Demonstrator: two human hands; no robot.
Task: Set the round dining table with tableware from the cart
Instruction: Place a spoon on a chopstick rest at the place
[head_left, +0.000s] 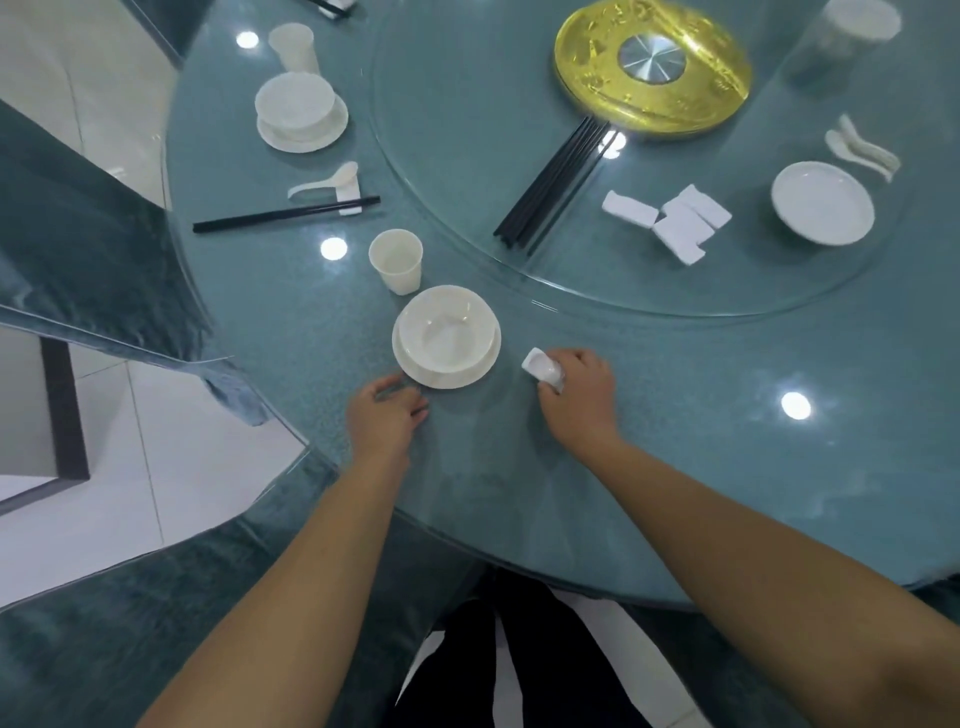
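The right hand (576, 387) is pinching a small white chopstick rest (543, 368) between curled fingers and thumb, holding it down at the glass surface of the desk (727, 467), just to the right of the bowl (445, 332) that is sitting on its saucer (415, 371). The left hand (384, 415) is lying loosely curled and gripping nothing, its fingertips right at the near-left rim of that saucer; whether they are actually touching it, I cannot tell.

To do this well, I would say the rest needs setting flat, close beside the saucer but not touching it, and turned the same way as the one in the finished place setting (301, 111) further out beyond the left hand, where a spoon (324, 182) and a pair of chopsticks (285, 213) are lying across their rest. A paper cup (396, 260) is standing just beyond the bowl. The loose chopsticks (550, 187), the spare rests (670, 218) and more spoons (862, 148) are waiting on the glass turntable (467, 130), well beyond the right hand. Letting go gently matters, since the glass looks slippery.
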